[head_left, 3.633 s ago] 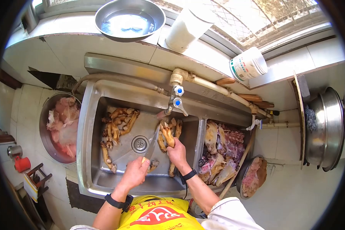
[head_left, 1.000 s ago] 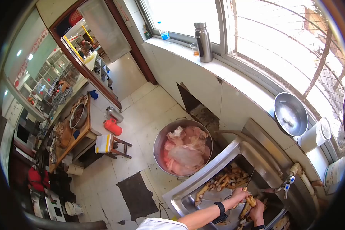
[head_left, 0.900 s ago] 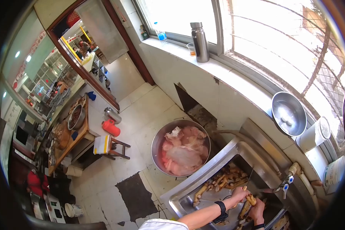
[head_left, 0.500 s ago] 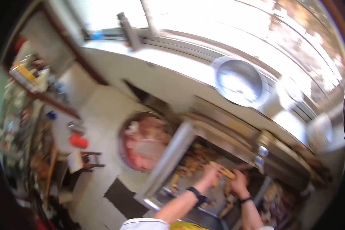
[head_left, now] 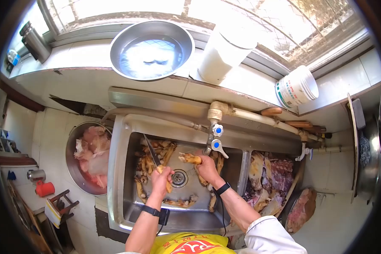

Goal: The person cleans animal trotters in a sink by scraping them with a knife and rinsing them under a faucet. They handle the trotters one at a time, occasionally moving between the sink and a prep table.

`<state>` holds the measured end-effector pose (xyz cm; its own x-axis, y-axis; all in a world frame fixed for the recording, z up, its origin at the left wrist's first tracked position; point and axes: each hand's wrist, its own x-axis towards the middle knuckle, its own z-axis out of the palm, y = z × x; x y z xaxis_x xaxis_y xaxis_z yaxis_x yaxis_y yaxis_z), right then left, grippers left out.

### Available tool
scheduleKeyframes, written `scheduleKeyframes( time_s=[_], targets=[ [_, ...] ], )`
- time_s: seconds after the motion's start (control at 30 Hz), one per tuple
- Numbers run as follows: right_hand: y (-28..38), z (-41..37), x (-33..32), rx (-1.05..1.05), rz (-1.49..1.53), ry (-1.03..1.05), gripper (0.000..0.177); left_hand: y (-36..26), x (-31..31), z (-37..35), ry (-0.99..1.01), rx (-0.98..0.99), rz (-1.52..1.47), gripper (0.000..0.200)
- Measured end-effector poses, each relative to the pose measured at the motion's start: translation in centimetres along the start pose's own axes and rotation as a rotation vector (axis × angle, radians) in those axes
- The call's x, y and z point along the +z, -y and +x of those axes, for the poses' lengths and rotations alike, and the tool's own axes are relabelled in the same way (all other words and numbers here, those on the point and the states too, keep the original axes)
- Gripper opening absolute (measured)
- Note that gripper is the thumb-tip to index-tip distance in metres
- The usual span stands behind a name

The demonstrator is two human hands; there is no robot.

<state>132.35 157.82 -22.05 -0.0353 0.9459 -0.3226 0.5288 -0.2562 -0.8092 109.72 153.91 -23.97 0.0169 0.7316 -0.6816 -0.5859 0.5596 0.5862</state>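
Observation:
My left hand (head_left: 161, 181) is closed around the yellowish handle of a knife (head_left: 153, 151), its dark blade pointing up and away over the left sink basin. In my right hand (head_left: 208, 170), closed too, is an animal trotter (head_left: 191, 158), its toe end sticking out to the left. Both hands are above the steel sink (head_left: 120, 178), a short way apart, near the round drain (head_left: 179, 178). More yellow-brown trotters (head_left: 145, 164) lie heaped at the basin's left, with others along its front and right.
The right basin holds raw meat and bones (head_left: 266, 178). A faucet (head_left: 216, 131) with blue-capped valves juts over the sink. On the ledge stand a water-filled metal basin (head_left: 152, 55), a white container (head_left: 224, 55) and a white bucket (head_left: 296, 86). A meat bowl (head_left: 78, 169) sits left.
The view has swung to the right and steadied. My hands, close together over a yellowish piece before, are now apart, with the knife clearly visible in the left.

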Motion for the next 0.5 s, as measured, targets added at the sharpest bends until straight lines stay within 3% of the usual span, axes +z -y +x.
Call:
scheduleKeyframes(
  time_s=[0.1,0.17,0.23,0.27,0.3,0.37,0.4,0.43,0.5],
  targets=[
    [-2.8,0.2,0.6,-0.073,-0.057,-0.087,0.048,0.1,-0.7,-0.6,-0.010,0.056,0.182,0.013],
    [-0.8,-0.1,-0.3,-0.029,-0.088,-0.075,0.040,-0.7,-0.3,-1.4,-0.065,0.107,0.489,0.017],
    [-0.1,-0.2,-0.4,0.165,0.260,-0.140,0.028,-1.0,0.1,-2.4,-0.056,0.133,0.577,0.019],
    [-0.6,0.1,-0.2,0.205,0.466,-0.090,0.027,-2.1,1.0,-3.6,-0.037,0.175,0.714,0.019],
    [-1.2,0.1,-0.1,0.210,0.460,-0.097,0.027,-2.8,1.7,-4.7,-0.019,0.218,0.848,0.020],
    [-1.9,-0.1,-0.3,0.330,0.913,0.000,0.031,-2.3,1.8,-5.2,0.000,0.149,0.884,0.025],
    [-2.2,-0.2,-0.4,0.330,1.045,0.056,0.026,-1.3,1.2,-5.3,0.039,0.241,0.979,0.028],
    [-1.7,-0.4,-0.8,0.337,1.038,0.061,0.026,-0.7,0.8,-5.4,0.076,0.333,1.073,0.032],
    [0.3,-1.0,-1.7,0.449,1.162,0.181,0.023,-0.6,1.7,-6.3,0.101,0.283,1.024,0.033]
  ],
)
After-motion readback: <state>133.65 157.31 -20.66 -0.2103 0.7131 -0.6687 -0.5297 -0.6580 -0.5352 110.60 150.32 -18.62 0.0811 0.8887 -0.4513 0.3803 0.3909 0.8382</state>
